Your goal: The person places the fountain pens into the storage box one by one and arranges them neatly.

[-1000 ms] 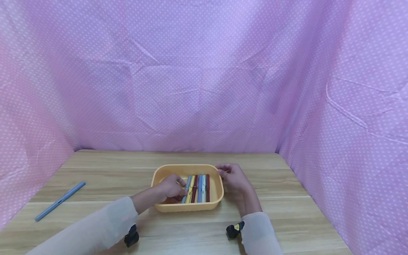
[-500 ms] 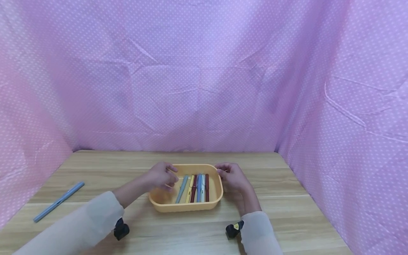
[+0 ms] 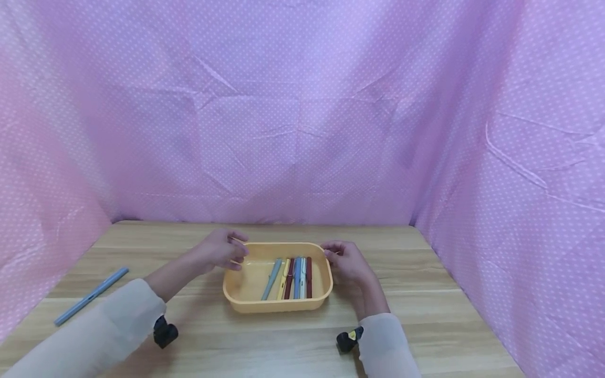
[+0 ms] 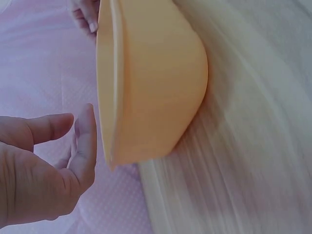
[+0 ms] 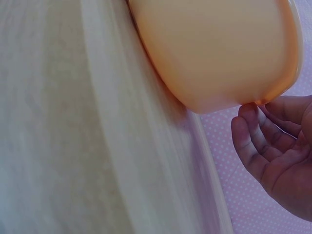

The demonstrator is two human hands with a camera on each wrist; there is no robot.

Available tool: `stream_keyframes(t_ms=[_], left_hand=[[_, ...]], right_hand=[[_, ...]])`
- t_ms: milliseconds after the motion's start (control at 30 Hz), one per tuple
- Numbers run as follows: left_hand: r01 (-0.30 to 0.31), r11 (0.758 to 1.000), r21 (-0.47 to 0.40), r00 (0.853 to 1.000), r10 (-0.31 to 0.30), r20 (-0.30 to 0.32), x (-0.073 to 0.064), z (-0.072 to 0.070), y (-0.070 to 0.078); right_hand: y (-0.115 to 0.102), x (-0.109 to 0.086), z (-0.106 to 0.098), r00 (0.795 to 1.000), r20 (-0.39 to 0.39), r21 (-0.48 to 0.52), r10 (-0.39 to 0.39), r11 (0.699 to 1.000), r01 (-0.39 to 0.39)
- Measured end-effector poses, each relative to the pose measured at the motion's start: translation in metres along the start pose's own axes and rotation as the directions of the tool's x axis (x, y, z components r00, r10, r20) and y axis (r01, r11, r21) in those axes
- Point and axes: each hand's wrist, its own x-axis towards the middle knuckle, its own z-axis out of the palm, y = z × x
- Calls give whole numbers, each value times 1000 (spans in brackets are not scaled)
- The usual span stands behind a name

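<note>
A yellow plastic bin [image 3: 250, 307] stands on the table, seen from outside in both wrist views. Inside, several pens lie side by side, among them a yellow pen [image 3: 283, 278], a blue pen [image 3: 296, 278] and a dark red pen [image 3: 309, 277]. A grey-green pen [image 3: 271, 279] lies slanted, a little apart at their left. My left hand [image 3: 219, 249] hovers at the bin's far left corner, fingers spread and holding nothing; in the left wrist view a gap shows between thumb and forefinger. At the far right corner my right hand [image 3: 347, 261] grips the rim with thumb and fingertips.
Another blue pen [image 3: 91, 296] lies diagonally on the wooden table [image 3: 425, 325] at the left. Pink dotted cloth [image 3: 264, 157] hangs around the back and sides. A small black camera [image 3: 165, 332] sits at the left wrist, and a similar camera [image 3: 347, 341] at the right.
My left hand has let go of the grey-green pen and moved left and up, out of the bin. That pen now lies slanted, away from the others. The right hand stays at the rim.
</note>
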Motion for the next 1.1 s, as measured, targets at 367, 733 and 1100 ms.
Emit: stream_keyframes(t_ms=[367, 733, 1100], left_hand=[[-10, 1000, -4, 994, 10, -106, -9, -44, -4], [-7, 999, 46, 987, 14, -157, -23, -94, -18], [5, 997, 77, 985, 8, -175, -43, -129, -33]], right_hand=[[-2, -1, 1, 1000, 1, -14, -6, 1000, 6], [-1, 0, 0, 1000, 18, 1, -10, 1000, 10], [-1, -2, -1, 1000, 23, 21, -15, 1000, 15]])
